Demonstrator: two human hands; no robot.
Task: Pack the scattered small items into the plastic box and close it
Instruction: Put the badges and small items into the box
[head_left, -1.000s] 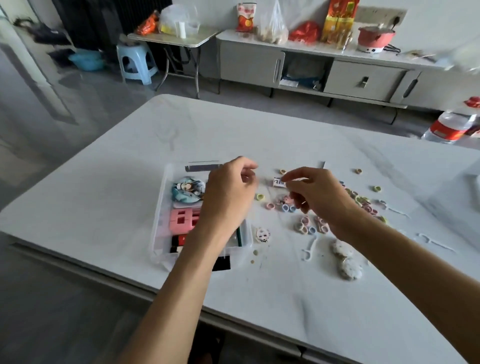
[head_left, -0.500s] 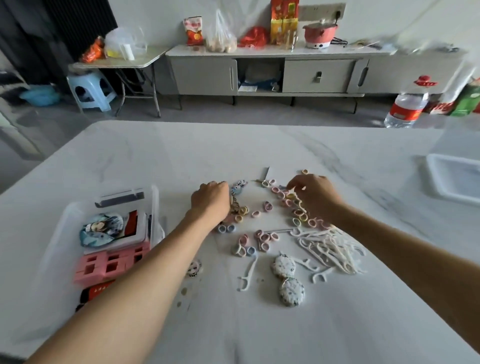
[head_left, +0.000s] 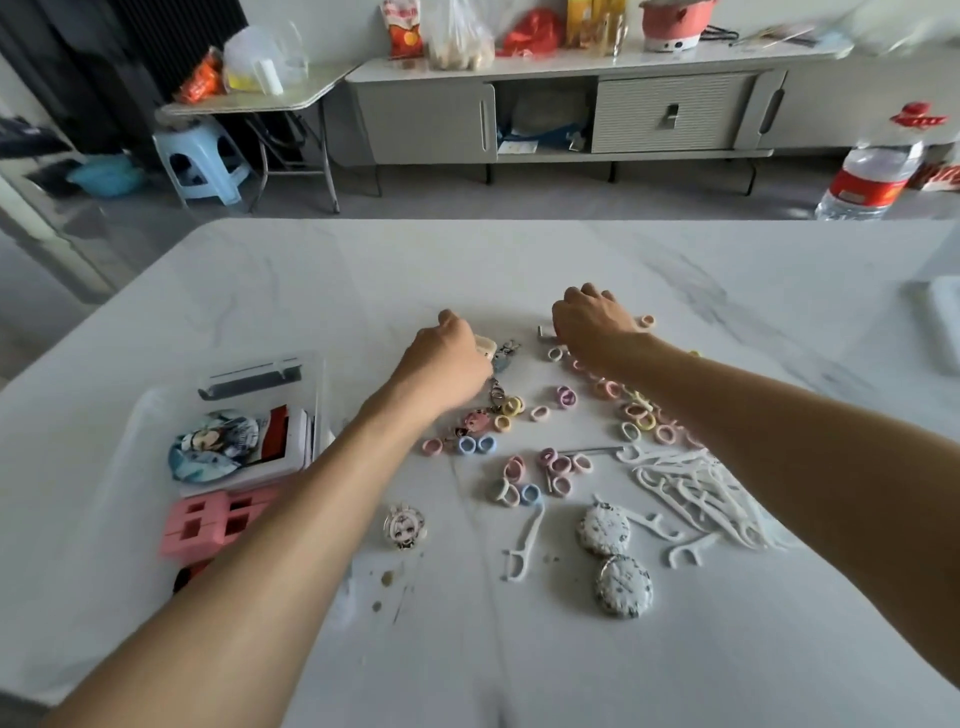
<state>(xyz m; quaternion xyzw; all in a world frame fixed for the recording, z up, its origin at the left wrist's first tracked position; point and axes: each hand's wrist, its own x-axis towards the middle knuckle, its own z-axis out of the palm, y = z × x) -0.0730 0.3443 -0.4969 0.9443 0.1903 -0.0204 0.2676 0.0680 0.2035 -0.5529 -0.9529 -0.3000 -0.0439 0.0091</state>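
Two hands (head_left: 447, 358) (head_left: 592, 325) centred, box (head_left: 318, 400) near table (head_left: 519, 260) edge

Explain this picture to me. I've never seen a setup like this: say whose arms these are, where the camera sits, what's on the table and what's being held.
There is no machine here. A person works with bare hands, and the single camera is worn on their head, looking forward and down, so the arms reach in from below. On the white table lie pastel hair rings, white floss picks, two speckled round discs and keychains. At the left stands the open clear plastic box, which holds a pink block and a cartoon badge. The left hand curls round a small cream item. The right hand reaches among the rings, its grip hidden.
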